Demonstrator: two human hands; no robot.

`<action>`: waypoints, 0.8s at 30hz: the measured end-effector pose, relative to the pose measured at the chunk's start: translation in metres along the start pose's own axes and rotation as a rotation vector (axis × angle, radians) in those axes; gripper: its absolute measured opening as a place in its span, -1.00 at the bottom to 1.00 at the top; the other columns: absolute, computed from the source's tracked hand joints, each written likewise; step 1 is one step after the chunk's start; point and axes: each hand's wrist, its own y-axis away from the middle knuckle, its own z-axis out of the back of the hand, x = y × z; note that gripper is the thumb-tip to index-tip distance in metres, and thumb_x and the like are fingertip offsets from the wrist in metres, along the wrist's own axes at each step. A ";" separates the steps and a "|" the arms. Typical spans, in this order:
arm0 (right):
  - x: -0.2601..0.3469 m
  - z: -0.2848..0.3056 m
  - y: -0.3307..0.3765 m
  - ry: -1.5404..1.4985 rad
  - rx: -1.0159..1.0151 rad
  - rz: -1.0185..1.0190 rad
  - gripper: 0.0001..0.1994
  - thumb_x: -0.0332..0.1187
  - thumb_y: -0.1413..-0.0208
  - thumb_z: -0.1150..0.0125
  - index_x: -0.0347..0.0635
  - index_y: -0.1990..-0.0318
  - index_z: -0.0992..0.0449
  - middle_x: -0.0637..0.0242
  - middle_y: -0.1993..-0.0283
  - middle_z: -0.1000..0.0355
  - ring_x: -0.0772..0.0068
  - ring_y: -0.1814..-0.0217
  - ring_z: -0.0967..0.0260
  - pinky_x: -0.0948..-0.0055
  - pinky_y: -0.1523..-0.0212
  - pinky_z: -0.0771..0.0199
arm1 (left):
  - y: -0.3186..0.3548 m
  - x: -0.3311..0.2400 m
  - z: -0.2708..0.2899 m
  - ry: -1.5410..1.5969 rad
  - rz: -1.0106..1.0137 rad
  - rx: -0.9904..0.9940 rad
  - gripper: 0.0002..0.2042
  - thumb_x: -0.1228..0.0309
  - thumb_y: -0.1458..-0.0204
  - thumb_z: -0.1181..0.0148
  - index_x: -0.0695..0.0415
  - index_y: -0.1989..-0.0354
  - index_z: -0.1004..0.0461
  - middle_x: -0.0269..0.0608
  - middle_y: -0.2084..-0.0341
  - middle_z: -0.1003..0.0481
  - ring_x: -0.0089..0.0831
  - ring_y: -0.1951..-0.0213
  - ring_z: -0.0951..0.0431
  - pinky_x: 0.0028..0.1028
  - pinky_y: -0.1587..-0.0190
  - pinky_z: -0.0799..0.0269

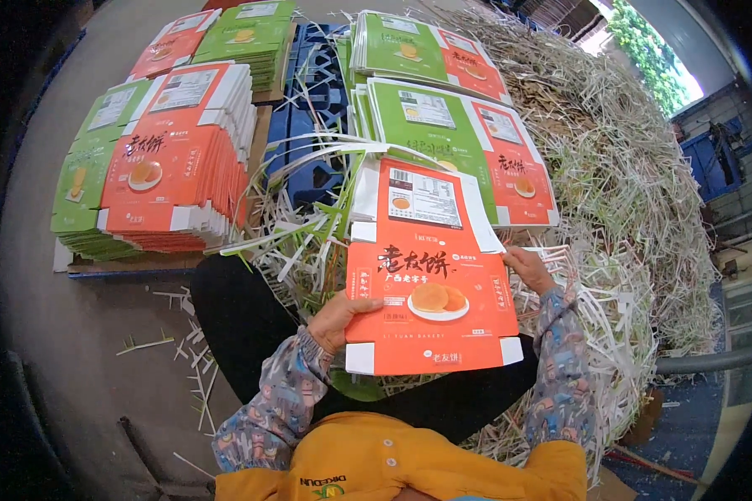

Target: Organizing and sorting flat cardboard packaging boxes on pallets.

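Note:
A flat orange-red carton blank [476,334] with white flaps and a picture of round cakes on a plate lies over my lap, possibly with more sheets beneath it. My left hand [336,321] grips its left edge, thumb on top and fingers hidden underneath. At the opposite edge, near the upper right corner, my right hand [528,269] is closed on the same blank. White and green paper strips [317,159] stick out past its far end. A bit of green shows below its near edge.
Stacks of orange-red blanks [171,184] and green blanks [83,179] sit on boards at the left. More green and orange-red stacks [510,159] lie ahead on the right. A blue plastic pallet [313,108] shows between them. Heaped paper scraps [618,167] cover the right side.

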 end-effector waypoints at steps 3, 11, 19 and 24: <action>-0.013 0.010 0.000 0.075 0.067 -0.047 -0.69 -0.16 -0.07 0.07 -0.28 0.33 -0.39 0.27 0.47 -0.37 0.42 0.41 -0.30 0.46 0.37 -0.26 | 0.004 0.003 0.006 -0.032 0.003 -0.053 -0.60 0.58 0.17 -0.11 0.31 0.08 -0.22 -0.07 0.20 -0.38 -0.33 0.25 -0.47 -0.40 0.22 -0.46; -0.102 0.055 -0.012 0.724 -0.489 -0.558 -0.68 -0.04 -0.05 0.20 -0.04 0.30 -0.37 0.04 0.32 -0.37 -0.02 0.27 -0.32 0.12 0.34 -0.26 | 0.026 -0.013 0.006 -0.074 0.061 -0.096 -0.56 0.58 0.23 -0.16 0.28 0.08 -0.24 -0.11 0.24 -0.41 -0.36 0.25 -0.47 -0.42 0.20 -0.43; -0.128 0.071 -0.082 0.611 -0.673 -0.732 -0.73 -0.10 -0.03 0.18 0.00 0.31 -0.39 0.08 0.34 -0.39 -0.06 0.32 -0.34 0.08 0.39 -0.32 | 0.062 -0.021 0.025 -0.118 0.095 -0.170 -0.48 0.59 0.33 -0.23 0.29 0.08 -0.24 -0.10 0.22 -0.41 -0.36 0.24 -0.46 -0.39 0.17 -0.41; -0.224 0.184 -0.137 0.735 -0.761 -0.695 -0.74 -0.12 -0.02 0.17 -0.03 0.32 -0.39 0.08 0.35 -0.40 -0.04 0.34 -0.35 0.10 0.42 -0.33 | 0.058 -0.018 0.023 -0.134 0.130 -0.151 -0.41 0.61 0.37 -0.26 0.27 0.04 -0.21 -0.12 0.19 -0.40 -0.35 0.19 -0.44 -0.37 0.13 -0.37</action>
